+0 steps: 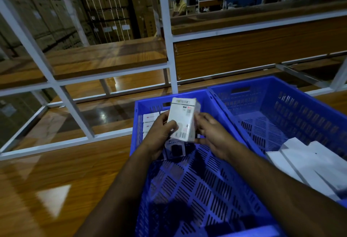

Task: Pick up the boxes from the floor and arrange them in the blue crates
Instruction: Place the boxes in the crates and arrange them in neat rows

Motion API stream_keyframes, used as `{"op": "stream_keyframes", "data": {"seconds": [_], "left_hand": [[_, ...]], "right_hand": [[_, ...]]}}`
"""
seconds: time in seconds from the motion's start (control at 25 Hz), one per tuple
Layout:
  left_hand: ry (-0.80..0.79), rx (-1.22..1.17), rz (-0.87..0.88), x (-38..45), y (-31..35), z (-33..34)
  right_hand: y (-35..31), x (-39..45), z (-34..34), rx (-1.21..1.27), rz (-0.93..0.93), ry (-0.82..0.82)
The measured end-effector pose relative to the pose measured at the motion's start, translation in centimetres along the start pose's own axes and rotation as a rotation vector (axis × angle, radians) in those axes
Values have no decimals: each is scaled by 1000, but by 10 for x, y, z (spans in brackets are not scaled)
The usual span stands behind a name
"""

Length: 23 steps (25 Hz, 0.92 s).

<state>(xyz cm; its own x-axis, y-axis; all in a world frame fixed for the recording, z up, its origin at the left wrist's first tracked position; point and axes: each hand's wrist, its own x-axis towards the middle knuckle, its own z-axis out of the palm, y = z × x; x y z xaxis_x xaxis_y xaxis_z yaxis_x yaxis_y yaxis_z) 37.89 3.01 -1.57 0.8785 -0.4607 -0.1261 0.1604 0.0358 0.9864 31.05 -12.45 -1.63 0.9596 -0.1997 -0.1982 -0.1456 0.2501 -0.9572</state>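
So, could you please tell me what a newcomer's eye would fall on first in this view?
First, the white box held up by both hands, the left hand and the right hand, above the left blue crate. Next, the small white boxes lined up at that crate's far left corner. Then the right blue crate beside it, with larger white boxes at its near end.

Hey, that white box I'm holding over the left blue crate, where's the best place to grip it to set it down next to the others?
Grip the white box by its two long narrow sides, about where the left hand and right hand hold it now, and come from above. It is tall and flat, so the sides give parallel faces, and a top approach probably clears the left crate walls and the packed boxes.
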Motion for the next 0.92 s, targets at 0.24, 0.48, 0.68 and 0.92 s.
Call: {"op": "stream_keyframes", "data": {"seconds": [0.24, 0.48, 0.68, 0.92], "left_hand": [[-12, -83, -28, 2, -3, 1], [-142, -341, -107, 1, 1, -3], [-133, -359, -134, 2, 2, -3], [-85, -319, -162, 0, 1, 2]], "right_hand": [[3, -6, 3, -382, -354, 60], [-1, -3, 5, -257, -496, 97], [-4, -4, 5, -224, -421, 182], [1, -5, 7, -190, -219, 3]]}}
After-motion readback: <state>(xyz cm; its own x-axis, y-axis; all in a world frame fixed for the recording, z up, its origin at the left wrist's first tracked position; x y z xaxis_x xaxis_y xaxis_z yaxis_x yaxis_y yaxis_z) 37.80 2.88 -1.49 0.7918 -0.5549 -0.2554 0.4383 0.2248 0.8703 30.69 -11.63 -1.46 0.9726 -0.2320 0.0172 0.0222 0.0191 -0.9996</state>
